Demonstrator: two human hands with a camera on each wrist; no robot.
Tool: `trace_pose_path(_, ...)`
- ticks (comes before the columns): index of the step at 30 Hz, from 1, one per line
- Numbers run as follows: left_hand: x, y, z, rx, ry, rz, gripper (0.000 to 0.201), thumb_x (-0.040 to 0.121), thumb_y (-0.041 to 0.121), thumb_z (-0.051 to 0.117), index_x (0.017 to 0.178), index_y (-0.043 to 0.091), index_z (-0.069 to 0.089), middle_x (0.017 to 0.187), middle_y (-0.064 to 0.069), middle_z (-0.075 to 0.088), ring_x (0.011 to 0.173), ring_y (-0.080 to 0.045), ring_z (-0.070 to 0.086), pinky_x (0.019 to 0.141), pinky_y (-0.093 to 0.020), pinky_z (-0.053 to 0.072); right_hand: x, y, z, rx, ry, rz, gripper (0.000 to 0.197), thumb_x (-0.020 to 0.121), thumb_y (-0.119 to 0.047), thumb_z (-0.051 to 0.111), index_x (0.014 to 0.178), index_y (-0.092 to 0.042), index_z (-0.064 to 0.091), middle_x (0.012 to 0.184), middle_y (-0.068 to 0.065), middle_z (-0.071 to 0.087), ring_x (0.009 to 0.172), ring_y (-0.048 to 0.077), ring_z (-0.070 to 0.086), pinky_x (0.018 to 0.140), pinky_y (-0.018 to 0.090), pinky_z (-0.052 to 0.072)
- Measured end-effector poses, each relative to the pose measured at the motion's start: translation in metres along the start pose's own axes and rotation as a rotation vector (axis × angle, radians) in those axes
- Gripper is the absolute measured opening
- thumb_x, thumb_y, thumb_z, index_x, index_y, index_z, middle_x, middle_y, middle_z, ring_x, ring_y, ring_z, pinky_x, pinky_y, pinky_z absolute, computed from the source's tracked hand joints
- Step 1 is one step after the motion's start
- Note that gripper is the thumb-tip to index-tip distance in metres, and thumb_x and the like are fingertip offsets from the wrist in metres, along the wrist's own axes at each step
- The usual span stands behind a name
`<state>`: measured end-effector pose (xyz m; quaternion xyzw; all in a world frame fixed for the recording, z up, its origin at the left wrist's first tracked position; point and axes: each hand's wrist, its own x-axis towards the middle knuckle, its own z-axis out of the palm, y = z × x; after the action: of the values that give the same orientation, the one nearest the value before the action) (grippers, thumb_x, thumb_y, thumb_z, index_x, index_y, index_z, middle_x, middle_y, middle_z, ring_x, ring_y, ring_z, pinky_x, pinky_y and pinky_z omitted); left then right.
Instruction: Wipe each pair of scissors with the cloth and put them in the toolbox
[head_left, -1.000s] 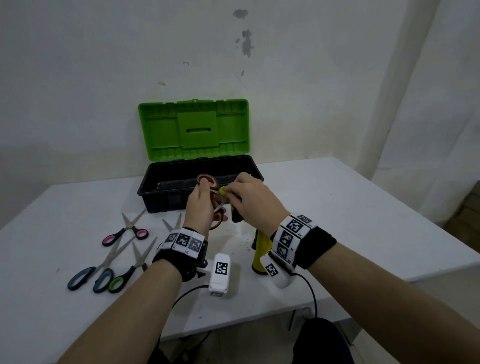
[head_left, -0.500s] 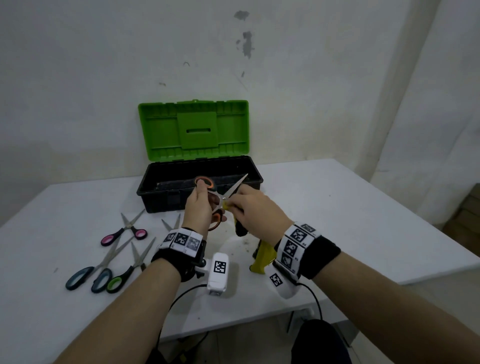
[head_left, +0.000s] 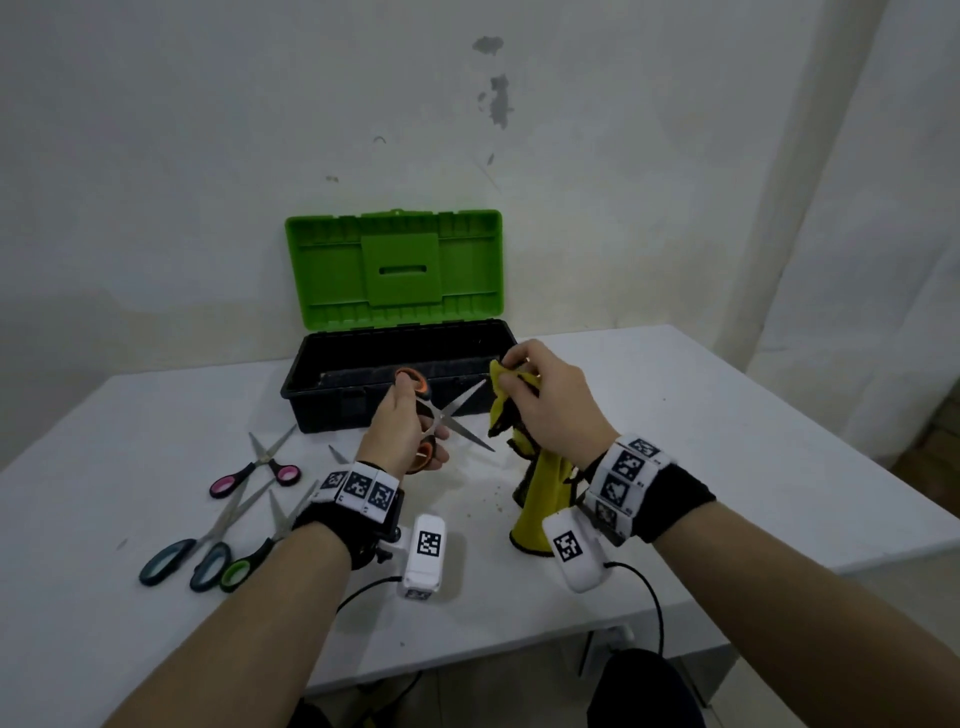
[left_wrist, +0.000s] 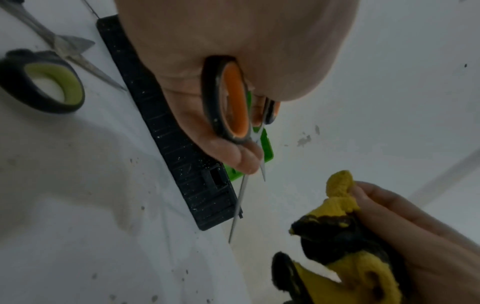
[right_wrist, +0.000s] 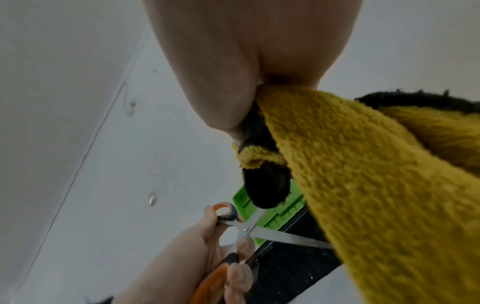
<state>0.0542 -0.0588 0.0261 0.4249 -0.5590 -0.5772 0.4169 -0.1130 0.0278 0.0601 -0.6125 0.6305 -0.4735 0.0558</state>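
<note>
My right hand (head_left: 550, 400) has lifted the cloth (head_left: 530, 467) off the blades since half a second ago, and the orange scissors (head_left: 441, 415) now stand spread wide. My left hand (head_left: 405, 431) grips their handles, fingers through the loops, in front of the toolbox (head_left: 322, 400), which sits open on the table (head_left: 727, 415). My right fingers are curled around the yellow-and-black cloth, just beside the blade tips. Four other scissors (head_left: 228, 514) lie to my left.
</note>
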Motion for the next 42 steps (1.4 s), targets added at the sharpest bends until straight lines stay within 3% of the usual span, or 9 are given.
trace_pose_path(4, 0.003, 0.0, 0.0, -0.002, -0.143, 0.046, 0.034, 0.106, 0.041, 0.035, 0.098, 0.011, 0.051, 0.073, -0.01, 0.052, 0.047, -0.019, 0.045, 0.047, -0.026, 0.036, 0.007, 0.008, -0.006, 0.137, 0.012, 0.127, 0.011, 0.099, -0.026, 0.049, 0.094, -0.031, 0.057, 0.065, -0.009, 0.053, 0.047, 0.004, 0.042, 0.049, 0.022, 0.034)
trace_pose_path(6, 0.004, -0.002, -0.002, 0.064, -0.188, 0.123, 0.019, 0.105, 0.025, 0.046, 0.096, 0.01, 0.052, 0.076, -0.009, 0.05, 0.05, -0.016, 0.043, 0.049, -0.025, 0.035, 0.01, 0.011, -0.007, 0.226, 0.031, 0.213, 0.012, 0.097, -0.03, 0.051, 0.091, -0.03, 0.062, 0.067, 0.001, 0.059, 0.05, 0.011, 0.048, 0.047, 0.036, 0.04)
trace_pose_path(9, 0.005, -0.005, -0.007, 0.159, -0.217, 0.196, 0.004, 0.101, 0.012, 0.054, 0.097, 0.011, 0.056, 0.077, -0.005, 0.053, 0.054, -0.013, 0.046, 0.052, -0.023, 0.037, 0.009, 0.013, -0.011, 0.409, 0.047, 0.333, 0.02, 0.086, -0.04, 0.067, 0.092, -0.02, 0.067, 0.086, 0.019, 0.07, 0.064, 0.026, 0.061, 0.067, 0.053, 0.055)
trace_pose_path(12, 0.007, -0.008, -0.01, 0.224, -0.225, 0.237, 0.009, 0.1, 0.009, 0.054, 0.096, 0.014, 0.06, 0.08, -0.007, 0.058, 0.056, -0.011, 0.046, 0.054, -0.021, 0.037, 0.009, 0.017, -0.014, 0.489, -0.014, 0.394, 0.032, 0.075, -0.028, 0.082, 0.098, -0.015, 0.065, 0.093, 0.017, 0.07, 0.069, 0.026, 0.068, 0.069, 0.046, 0.059)
trace_pose_path(17, 0.011, -0.01, -0.013, 0.349, -0.189, 0.296, 0.007, 0.096, 0.016, 0.062, 0.103, 0.017, 0.059, 0.084, -0.008, 0.063, 0.062, -0.01, 0.05, 0.062, -0.024, 0.042, 0.008, 0.023, -0.014, 0.481, -0.055, 0.338, 0.019, 0.085, -0.017, 0.073, 0.102, -0.015, 0.066, 0.094, 0.013, 0.073, 0.08, 0.029, 0.071, 0.076, 0.045, 0.06)
trace_pose_path(19, 0.012, -0.011, -0.014, 0.348, -0.181, 0.257, 0.027, 0.092, 0.019, 0.069, 0.112, 0.017, 0.051, 0.088, -0.006, 0.069, 0.065, -0.011, 0.054, 0.066, -0.026, 0.046, 0.007, 0.025, -0.013, 0.449, -0.1, 0.31, 0.016, 0.089, -0.021, 0.068, 0.104, -0.016, 0.066, 0.096, 0.01, 0.073, 0.086, 0.027, 0.071, 0.081, 0.043, 0.058)
trace_pose_path(30, 0.012, -0.013, -0.012, 0.285, -0.287, 0.211, 0.017, 0.085, 0.015, 0.077, 0.096, 0.009, 0.065, 0.079, -0.002, 0.073, 0.061, -0.005, 0.057, 0.053, -0.018, 0.044, 0.0, 0.014, 0.002, -0.024, -0.193, -0.112, 0.012, 0.089, -0.018, 0.067, 0.101, -0.022, 0.067, 0.09, -0.01, 0.067, 0.084, 0.005, 0.062, 0.075, 0.019, 0.049)
trace_pose_path(37, 0.009, -0.013, -0.006, 0.285, -0.297, 0.249, 0.015, 0.087, 0.013, 0.075, 0.094, 0.009, 0.063, 0.073, -0.003, 0.072, 0.059, -0.005, 0.054, 0.053, -0.019, 0.043, -0.005, 0.013, 0.019, -0.179, -0.234, -0.302, 0.016, 0.091, -0.016, 0.063, 0.105, -0.016, 0.071, 0.094, 0.0, 0.064, 0.085, 0.012, 0.059, 0.08, 0.024, 0.048)
trace_pose_path(42, 0.007, -0.012, -0.006, 0.253, -0.258, 0.254, 0.016, 0.086, 0.015, 0.075, 0.093, 0.008, 0.062, 0.081, -0.007, 0.076, 0.062, -0.008, 0.056, 0.052, -0.019, 0.042, 0.006, 0.022, 0.01, -0.289, -0.108, -0.199, 0.018, 0.094, -0.017, 0.058, 0.106, -0.015, 0.072, 0.098, 0.005, 0.062, 0.088, 0.021, 0.059, 0.081, 0.038, 0.05)
